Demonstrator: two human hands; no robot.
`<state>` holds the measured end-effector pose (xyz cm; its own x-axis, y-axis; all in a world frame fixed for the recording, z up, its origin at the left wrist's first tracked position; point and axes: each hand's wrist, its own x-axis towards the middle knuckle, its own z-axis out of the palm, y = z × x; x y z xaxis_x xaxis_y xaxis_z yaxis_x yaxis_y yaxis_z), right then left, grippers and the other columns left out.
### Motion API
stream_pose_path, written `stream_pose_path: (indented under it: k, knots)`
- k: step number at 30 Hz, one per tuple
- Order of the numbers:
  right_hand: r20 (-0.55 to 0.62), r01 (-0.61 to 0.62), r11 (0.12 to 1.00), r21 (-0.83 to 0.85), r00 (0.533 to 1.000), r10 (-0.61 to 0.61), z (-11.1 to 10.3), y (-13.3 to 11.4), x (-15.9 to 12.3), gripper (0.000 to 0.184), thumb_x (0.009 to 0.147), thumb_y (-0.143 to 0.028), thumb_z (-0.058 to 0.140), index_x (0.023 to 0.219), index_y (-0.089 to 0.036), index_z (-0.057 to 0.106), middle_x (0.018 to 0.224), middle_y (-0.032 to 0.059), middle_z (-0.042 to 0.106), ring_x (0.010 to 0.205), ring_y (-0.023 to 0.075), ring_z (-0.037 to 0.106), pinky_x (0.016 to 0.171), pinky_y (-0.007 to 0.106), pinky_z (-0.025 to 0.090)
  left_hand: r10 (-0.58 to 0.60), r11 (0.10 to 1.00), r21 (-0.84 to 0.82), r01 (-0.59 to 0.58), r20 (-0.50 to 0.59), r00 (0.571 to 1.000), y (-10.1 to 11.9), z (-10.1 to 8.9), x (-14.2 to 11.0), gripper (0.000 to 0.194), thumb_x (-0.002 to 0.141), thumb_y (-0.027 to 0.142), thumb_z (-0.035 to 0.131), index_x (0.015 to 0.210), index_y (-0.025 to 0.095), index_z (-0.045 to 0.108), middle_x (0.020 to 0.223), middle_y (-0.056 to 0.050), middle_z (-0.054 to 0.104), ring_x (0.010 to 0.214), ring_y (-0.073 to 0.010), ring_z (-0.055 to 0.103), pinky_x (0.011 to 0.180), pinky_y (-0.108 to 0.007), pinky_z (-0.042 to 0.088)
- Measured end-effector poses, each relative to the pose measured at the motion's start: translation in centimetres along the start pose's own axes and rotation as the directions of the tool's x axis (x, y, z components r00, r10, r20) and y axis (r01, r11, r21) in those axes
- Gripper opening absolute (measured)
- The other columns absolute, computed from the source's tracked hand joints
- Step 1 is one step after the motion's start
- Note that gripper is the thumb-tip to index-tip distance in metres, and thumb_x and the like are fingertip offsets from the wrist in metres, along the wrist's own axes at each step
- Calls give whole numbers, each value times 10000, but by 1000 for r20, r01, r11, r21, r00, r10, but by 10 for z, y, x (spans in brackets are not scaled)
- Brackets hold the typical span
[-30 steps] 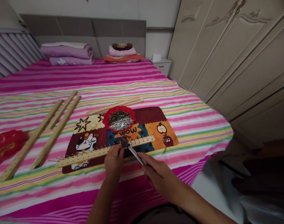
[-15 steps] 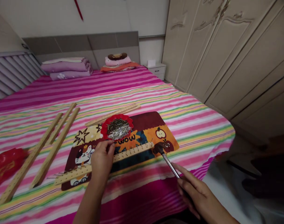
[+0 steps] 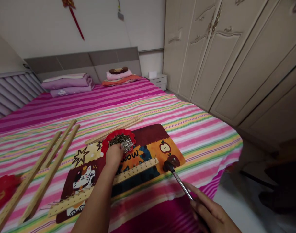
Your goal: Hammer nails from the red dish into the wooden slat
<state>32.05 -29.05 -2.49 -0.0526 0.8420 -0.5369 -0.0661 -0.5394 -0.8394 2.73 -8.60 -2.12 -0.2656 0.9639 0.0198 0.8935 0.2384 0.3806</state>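
Observation:
My left hand (image 3: 114,154) reaches into the red dish (image 3: 106,142) of small metal nails (image 3: 123,141), fingers curled down among them; what they pinch is hidden. My right hand (image 3: 210,213) grips the metal handle of a small hammer (image 3: 173,171), whose dark head rests on the colourful cartoon mat (image 3: 150,136) near its right edge. A wooden strip (image 3: 135,170) with a row of nails along it lies across the mat, between my two hands.
Several more wooden strips (image 3: 51,160) lie on the striped pink bedspread (image 3: 89,103) at the left, another strip (image 3: 116,127) behind the dish. A red bag (image 3: 2,191) sits at the far left. Folded bedding (image 3: 67,84) lies by the headboard. Wardrobe doors (image 3: 235,58) stand at the right.
My left hand left the nailed strip and went forward to the dish of nails. My right hand drew the hammer back to the right, its head now resting on the mat. The view tilted up.

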Motion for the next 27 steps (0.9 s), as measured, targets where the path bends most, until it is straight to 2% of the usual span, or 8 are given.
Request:
stream_pose_path:
  k: [4, 7, 14, 17, 21, 24, 27]
  knots:
    - [5, 38, 999, -14, 999, -38, -2, 4, 2, 694, 801, -570, 558, 1392, -221, 458, 434, -81, 356, 323, 73, 257, 314, 181, 157, -66, 985, -160, 65, 0, 998, -14, -14, 6, 78, 655, 259, 607, 603, 224, 654, 568, -29, 637, 611, -181, 578, 637, -278, 409]
    - [-3, 40, 999, -30, 999, -40, -1, 8, 2, 690, 781, -593, 569, 1370, -244, 489, 423, -71, 372, 309, 81, 276, 301, 186, 175, -118, 936, -330, 121, 28, 993, -25, -22, 8, 40, 608, 242, 631, 608, 208, 651, 562, -6, 630, 560, -150, 553, 611, -264, 414]
    - [7, 16, 998, -66, 1000, -16, 6, 8, -6, 724, 784, -591, 569, 1410, -254, 433, 436, -71, 371, 319, 91, 296, 319, 192, 207, -198, 670, -703, 238, 140, 970, -43, -30, -2, 244, 534, 244, 712, 750, 151, 648, 587, 5, 624, 517, -110, 561, 537, -227, 453]
    - [45, -19, 997, -75, 999, 22, 9, 5, -11, 791, 781, -598, 566, 1452, -238, 352, 451, -81, 381, 328, 78, 284, 336, 178, 213, -228, 582, -771, 260, 153, 962, -47, -36, -8, 297, 505, 233, 764, 755, 137, 638, 597, -8, 636, 520, -110, 578, 500, -206, 437]
    - [61, -5, 997, -72, 998, 10, 14, 3, -16, 824, 774, -610, 565, 1460, -218, 334, 436, -93, 342, 334, 78, 263, 328, 175, 172, -248, 513, -822, 247, 134, 959, -50, -43, -17, 291, 514, 203, 782, 745, 130, 621, 601, -14, 645, 516, -102, 586, 493, -193, 444]
    - [45, 22, 998, -55, 999, -20, 18, 5, -21, 792, 783, -585, 562, 1449, -209, 359, 433, -99, 327, 338, 71, 247, 340, 174, 197, -258, 477, -847, 235, 121, 958, -49, -48, -22, 279, 518, 187, 785, 727, 125, 610, 581, -14, 639, 505, -100, 586, 481, -186, 444]
    - [26, 52, 997, -59, 998, -50, 20, 6, -25, 728, 808, -544, 533, 1433, -201, 387, 423, -105, 301, 339, 71, 243, 341, 170, 170, -280, 445, -866, 228, 108, 954, -46, -53, -28, 275, 509, 172, 777, 712, 120, 599, 566, -12, 631, 500, -102, 587, 464, -178, 434]
